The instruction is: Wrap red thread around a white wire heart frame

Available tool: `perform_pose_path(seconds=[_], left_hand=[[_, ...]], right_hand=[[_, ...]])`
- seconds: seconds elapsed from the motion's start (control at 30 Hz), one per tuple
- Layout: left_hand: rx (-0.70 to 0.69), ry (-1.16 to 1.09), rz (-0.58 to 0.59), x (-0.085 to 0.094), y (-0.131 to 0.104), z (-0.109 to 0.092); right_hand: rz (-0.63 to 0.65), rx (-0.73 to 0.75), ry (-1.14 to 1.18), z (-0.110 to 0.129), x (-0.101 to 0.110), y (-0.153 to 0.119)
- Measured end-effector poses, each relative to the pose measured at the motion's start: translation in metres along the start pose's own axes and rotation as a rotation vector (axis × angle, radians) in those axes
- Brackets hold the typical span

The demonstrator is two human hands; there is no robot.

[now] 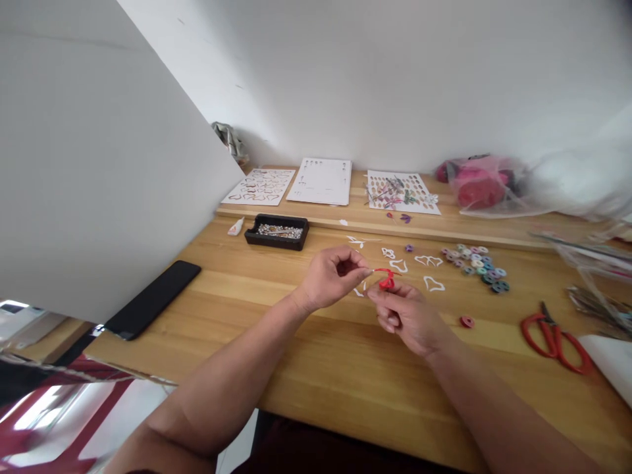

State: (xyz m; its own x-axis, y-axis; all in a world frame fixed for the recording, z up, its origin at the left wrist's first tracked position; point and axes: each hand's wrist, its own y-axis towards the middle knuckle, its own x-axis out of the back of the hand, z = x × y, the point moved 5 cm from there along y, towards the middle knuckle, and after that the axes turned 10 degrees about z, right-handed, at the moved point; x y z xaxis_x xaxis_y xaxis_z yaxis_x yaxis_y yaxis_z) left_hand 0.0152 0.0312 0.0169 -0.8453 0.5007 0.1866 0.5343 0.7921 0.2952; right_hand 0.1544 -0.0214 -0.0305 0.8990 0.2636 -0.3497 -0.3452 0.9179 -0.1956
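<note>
Above the middle of the wooden table, my left hand [336, 275] pinches one end of a thin red piece that looks like thread [387, 282]. Thumb and forefinger of my right hand [407, 313] close on the lower part of the same red thread, where it forms a small loop. Whether it is wound on a wire or a card shape is too small to tell. White cut-out outlines [434, 284] lie on the table just behind and to the right of my hands. A single reddish spool [467, 322] rests to the right of my right hand.
Several coloured thread spools [476, 263] cluster at the right, with red-handled scissors [555, 339] nearer. A black tray [276, 232] of beads, a small white bottle [236, 226] and a black phone [154, 299] are at left. Patterned sheets [318, 187] lie along the back ledge.
</note>
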Motion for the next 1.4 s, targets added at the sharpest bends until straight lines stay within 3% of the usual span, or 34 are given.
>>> perform_pose_path(seconds=[0.2, 0.4, 0.67, 0.8, 0.9, 1.17, 1.3, 1.4], left_hand=[[-0.074, 0.298, -0.123, 0.007, -0.001, -0.007], [-0.174, 0.461, -0.142, 0.008, -0.002, -0.013], [-0.261, 0.663, 0.101, -0.007, -0.005, -0.011], [-0.295, 0.608, 0.262, -0.018, -0.009, -0.018], [-0.245, 0.434, 0.299, -0.019, -0.009, -0.023], [-0.059, 0.143, 0.006, -0.001, -0.001, -0.01], [-0.12, 0.368, -0.16, 0.007, -0.002, -0.01], [-0.182, 0.538, -0.194, 0.008, -0.004, -0.01]], right_hand=[[-0.041, 0.046, -0.091, 0.003, -0.001, -0.002], [-0.074, 0.125, -0.267, 0.011, -0.001, -0.004], [-0.192, 0.351, -0.744, 0.041, 0.001, -0.016], [-0.183, 0.321, -0.61, 0.046, 0.015, -0.01], [-0.163, 0.221, -0.383, 0.038, 0.027, -0.003], [-0.06, 0.028, -0.027, 0.009, 0.019, 0.005], [-0.02, -0.015, -0.07, 0.0, 0.006, 0.003], [-0.022, 0.051, -0.275, 0.006, -0.001, -0.002]])
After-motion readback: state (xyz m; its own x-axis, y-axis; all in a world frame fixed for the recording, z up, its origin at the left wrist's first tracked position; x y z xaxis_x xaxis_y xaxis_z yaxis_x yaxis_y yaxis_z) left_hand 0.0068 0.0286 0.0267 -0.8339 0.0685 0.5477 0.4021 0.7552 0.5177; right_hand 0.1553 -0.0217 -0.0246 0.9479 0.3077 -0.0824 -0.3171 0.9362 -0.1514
